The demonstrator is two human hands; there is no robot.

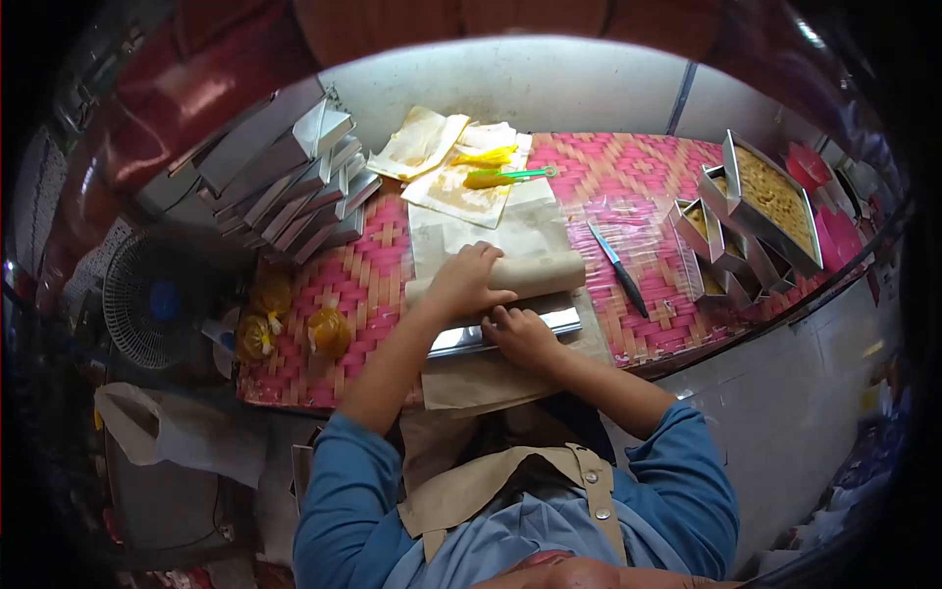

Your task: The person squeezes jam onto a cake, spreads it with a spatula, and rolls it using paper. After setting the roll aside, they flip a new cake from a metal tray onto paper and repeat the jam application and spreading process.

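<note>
A roll of brown paper (551, 275) lies crosswise on brown paper sheets (589, 344); whether anything is inside it is hidden. My left hand (469, 285) lies over the roll, fingers wrapped over its far side and thumb reaching right. Along the near side of the roll runs a shiny metal strip (456, 342). Pressed to this strip is my right hand (522, 336), with its fingers curled by the gap beneath the roll. Its fingertips are partly hidden.
Stained paper sheets (422, 137) bear a green-handled brush (525, 175). A knife (620, 273) lies right of the paper. Cake tins (751, 211) stand far right, metal tins (294, 187) are stacked left, with tied bags (329, 332) and a fan (147, 299) nearby.
</note>
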